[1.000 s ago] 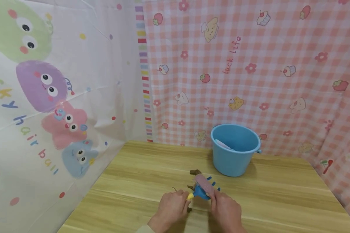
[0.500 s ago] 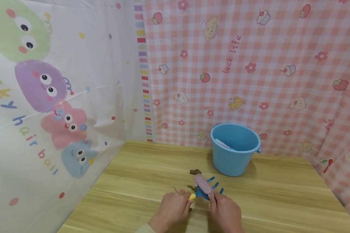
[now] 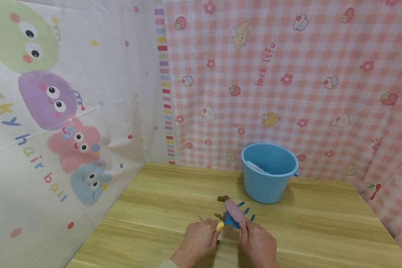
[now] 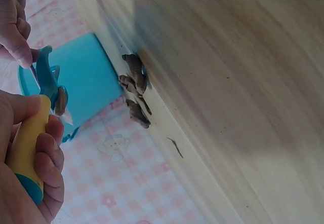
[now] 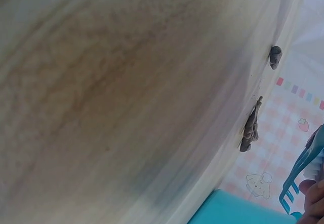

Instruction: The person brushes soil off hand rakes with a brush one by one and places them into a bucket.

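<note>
My left hand (image 3: 199,240) grips the yellow handle of a small hand rake (image 4: 49,79) with a blue head and curved tines. A brown lump (image 4: 61,101) clings to the head in the left wrist view. In my right hand (image 3: 259,242) is a pink brush (image 3: 234,211), held across the rake's head; its pale bristles (image 5: 313,168) face the rake in the right wrist view. Both tools are raised above the wooden table (image 3: 160,208). Brown, mud-like pieces (image 4: 135,72) lie on the tabletop beneath and beyond them.
A light blue bucket (image 3: 269,188) stands behind the tools, toward the table's back right, with a pale object (image 3: 256,167) inside. A pink checked cloth (image 3: 207,85) hangs behind, and a white cartoon-print cloth (image 3: 120,74) hangs at left.
The rake's head and tines have shifted slightly, and the brush has moved a little against it. Both hands keep their grips and stay nearly in place.
</note>
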Demonstrator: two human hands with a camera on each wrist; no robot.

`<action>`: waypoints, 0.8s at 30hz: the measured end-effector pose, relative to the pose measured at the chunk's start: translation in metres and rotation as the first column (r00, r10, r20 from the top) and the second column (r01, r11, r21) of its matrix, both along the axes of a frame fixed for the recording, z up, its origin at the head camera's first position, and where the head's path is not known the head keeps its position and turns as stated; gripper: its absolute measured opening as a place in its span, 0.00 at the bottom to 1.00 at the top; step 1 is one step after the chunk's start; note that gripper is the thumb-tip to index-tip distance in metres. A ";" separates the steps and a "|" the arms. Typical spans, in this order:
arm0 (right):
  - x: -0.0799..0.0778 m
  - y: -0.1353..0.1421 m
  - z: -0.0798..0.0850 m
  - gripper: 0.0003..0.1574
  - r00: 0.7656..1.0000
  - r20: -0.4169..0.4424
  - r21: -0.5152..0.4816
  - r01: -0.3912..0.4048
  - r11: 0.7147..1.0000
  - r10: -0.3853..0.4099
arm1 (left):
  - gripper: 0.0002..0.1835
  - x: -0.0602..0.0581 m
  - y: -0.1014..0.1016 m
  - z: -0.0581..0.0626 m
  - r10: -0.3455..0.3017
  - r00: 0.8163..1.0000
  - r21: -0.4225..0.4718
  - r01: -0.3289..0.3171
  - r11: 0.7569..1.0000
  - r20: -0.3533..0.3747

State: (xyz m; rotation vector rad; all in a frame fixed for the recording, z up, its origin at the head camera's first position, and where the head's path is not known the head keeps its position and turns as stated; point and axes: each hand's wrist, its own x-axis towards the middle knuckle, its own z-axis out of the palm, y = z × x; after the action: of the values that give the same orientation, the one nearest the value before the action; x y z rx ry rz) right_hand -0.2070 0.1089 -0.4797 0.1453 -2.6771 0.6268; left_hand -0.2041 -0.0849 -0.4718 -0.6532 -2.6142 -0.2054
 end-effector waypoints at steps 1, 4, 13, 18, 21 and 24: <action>0.000 0.000 0.000 0.13 1.000 -0.006 -0.002 0.000 1.000 0.000 | 0.12 0.000 0.000 0.000 0.003 1.000 0.003 -0.003 1.000 -0.001; 0.000 0.000 -0.001 0.14 1.000 -0.006 -0.004 0.008 1.000 -0.008 | 0.12 0.000 0.001 0.000 0.009 1.000 0.002 -0.009 1.000 -0.007; 0.001 -0.001 -0.002 0.14 1.000 -0.009 -0.020 0.024 1.000 -0.024 | 0.10 -0.001 0.001 -0.001 0.011 0.999 0.003 -0.011 1.000 -0.037; 0.000 0.002 -0.004 0.14 0.999 -0.032 -0.020 0.031 0.999 -0.031 | 0.09 -0.001 0.001 -0.001 0.020 0.999 0.012 -0.020 1.000 -0.029; -0.001 0.007 -0.006 0.12 0.998 -0.053 -0.024 0.040 0.999 -0.041 | 0.09 0.000 0.000 -0.001 0.032 0.999 0.005 -0.032 0.999 -0.016; -0.001 0.010 -0.006 0.11 0.997 -0.063 -0.040 0.041 0.998 -0.044 | 0.08 -0.001 -0.001 0.000 0.034 0.999 -0.008 -0.034 0.999 -0.011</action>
State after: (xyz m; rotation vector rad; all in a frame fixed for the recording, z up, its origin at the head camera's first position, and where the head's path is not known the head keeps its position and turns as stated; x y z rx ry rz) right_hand -0.2081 0.1191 -0.4856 0.0956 -2.5979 0.6493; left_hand -0.2048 -0.0856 -0.4713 -0.6104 -2.6151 -0.1801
